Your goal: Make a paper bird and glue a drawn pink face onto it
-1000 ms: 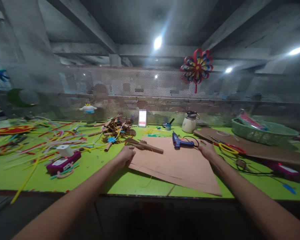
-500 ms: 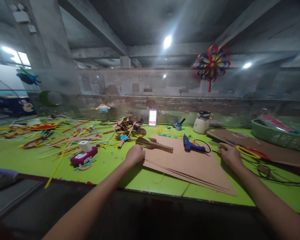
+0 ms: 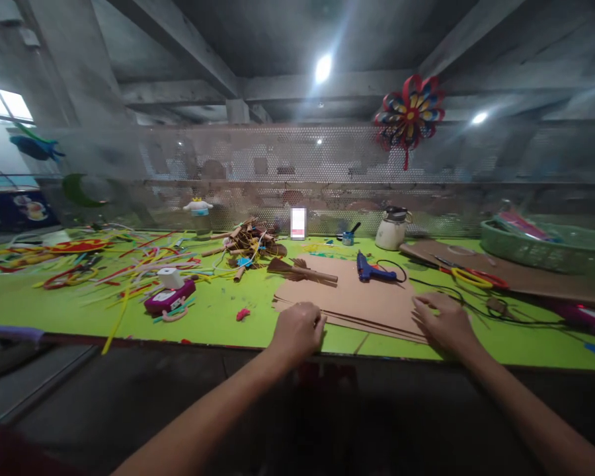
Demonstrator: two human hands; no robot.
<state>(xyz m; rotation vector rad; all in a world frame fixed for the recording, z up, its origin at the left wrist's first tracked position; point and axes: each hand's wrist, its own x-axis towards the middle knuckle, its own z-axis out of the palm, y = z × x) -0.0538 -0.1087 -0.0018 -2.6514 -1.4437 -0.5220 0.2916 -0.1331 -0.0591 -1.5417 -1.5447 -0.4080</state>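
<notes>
Green desk (image 3: 255, 330): brown sheets (image 3: 352, 301) laid crosswise, fronted by curled left hand (image 3: 297, 328), flanked by half-bent right hand (image 3: 446, 320); grip unclear.

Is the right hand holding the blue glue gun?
No, the blue glue gun lies on the brown sheets, apart from the right hand.

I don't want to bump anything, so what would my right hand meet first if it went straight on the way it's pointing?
Your right hand would most likely meet the brown sheets first, at their right edge; I can't tell whether it already touches them.
</notes>
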